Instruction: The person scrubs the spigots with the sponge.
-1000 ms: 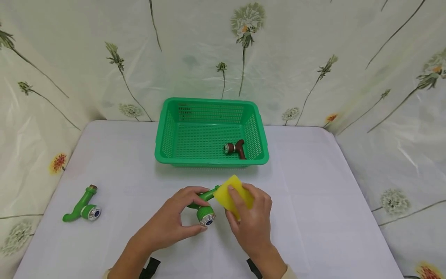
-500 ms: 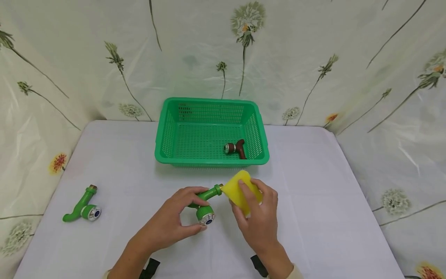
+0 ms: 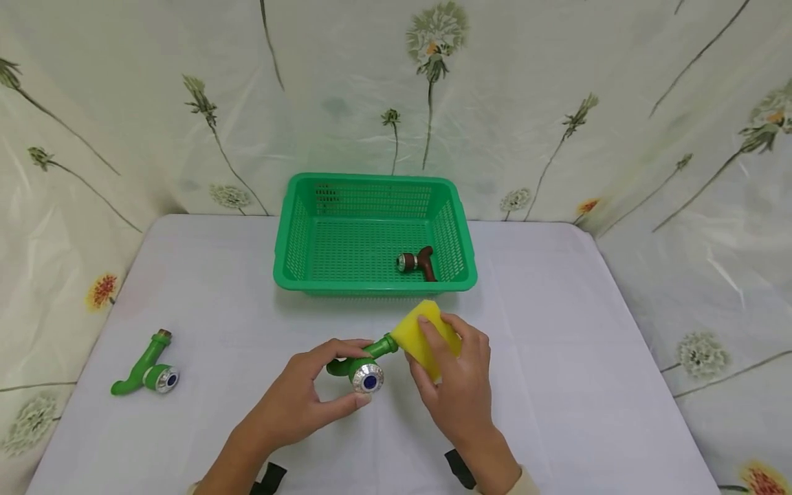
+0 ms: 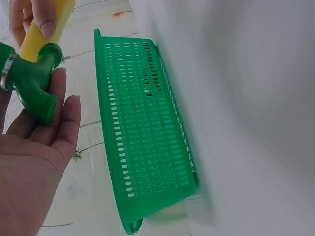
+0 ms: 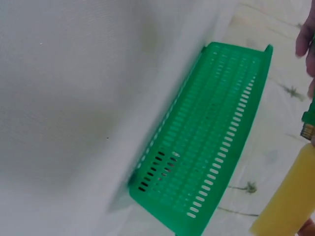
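A green tap (image 3: 380, 346) with a silver-rimmed knob and blue centre is pinched in my left hand (image 3: 303, 395), thumb under the knob and fingers behind. Its spout curves toward my palm in the left wrist view, where the green tap (image 4: 34, 81) shows close up. My right hand (image 3: 454, 378) grips a yellow sponge (image 3: 427, 337) between thumb and fingers. One end of the sponge meets the threaded end of the tap. In the right wrist view a brass thread (image 5: 307, 131) sits right at the edge of the yellow sponge (image 5: 288, 196).
Behind the hands stands a green perforated basket (image 3: 375, 285) with a brown tap (image 3: 424, 263) inside. A second green tap (image 3: 145, 368) lies on the white tablecloth (image 3: 235, 289) at left. A flower-patterned curtain (image 3: 346, 82) hangs around the table's back and sides.
The sponge slid right off the tap's neck, baring its threaded end, then came back slightly left against it. My left hand turned the tap so the knob's face tilts up toward the head camera.
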The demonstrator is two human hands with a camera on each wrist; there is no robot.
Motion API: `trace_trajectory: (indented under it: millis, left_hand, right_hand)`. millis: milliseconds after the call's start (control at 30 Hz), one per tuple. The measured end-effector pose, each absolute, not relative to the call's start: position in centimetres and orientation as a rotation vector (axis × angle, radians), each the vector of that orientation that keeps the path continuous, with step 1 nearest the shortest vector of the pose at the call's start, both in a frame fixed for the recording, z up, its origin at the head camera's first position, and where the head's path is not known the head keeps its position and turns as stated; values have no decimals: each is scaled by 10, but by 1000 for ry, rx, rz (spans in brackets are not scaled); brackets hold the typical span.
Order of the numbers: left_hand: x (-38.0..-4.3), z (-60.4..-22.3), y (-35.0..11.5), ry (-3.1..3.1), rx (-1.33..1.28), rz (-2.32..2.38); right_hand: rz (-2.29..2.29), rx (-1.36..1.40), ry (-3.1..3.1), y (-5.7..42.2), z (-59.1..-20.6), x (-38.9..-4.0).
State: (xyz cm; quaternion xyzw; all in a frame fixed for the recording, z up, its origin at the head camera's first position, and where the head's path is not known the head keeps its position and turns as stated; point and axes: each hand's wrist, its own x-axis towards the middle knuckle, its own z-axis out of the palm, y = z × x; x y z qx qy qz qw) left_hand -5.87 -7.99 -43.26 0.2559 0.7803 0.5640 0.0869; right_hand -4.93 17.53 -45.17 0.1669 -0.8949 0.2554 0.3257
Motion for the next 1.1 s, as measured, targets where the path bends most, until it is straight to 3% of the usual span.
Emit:
trace_trajectory:
  millis: [200, 400, 700, 1100]
  left_hand:
    - [-60, -434, -82, 2283, 798, 1792]
    - [-61, -436, -85, 2151, 648, 2000]
    - [-63, -435, -83, 2171, 507, 2106]
    - [-65, -439, -82, 2105, 494, 2171]
  right_hand:
    - [689, 379, -2394, 181, -456, -50]
    - [765, 306, -2453, 183, -461, -48]
    - [903, 517, -2506, 167, -464, -39]
    - [1266, 440, -2397, 160, -456, -36]
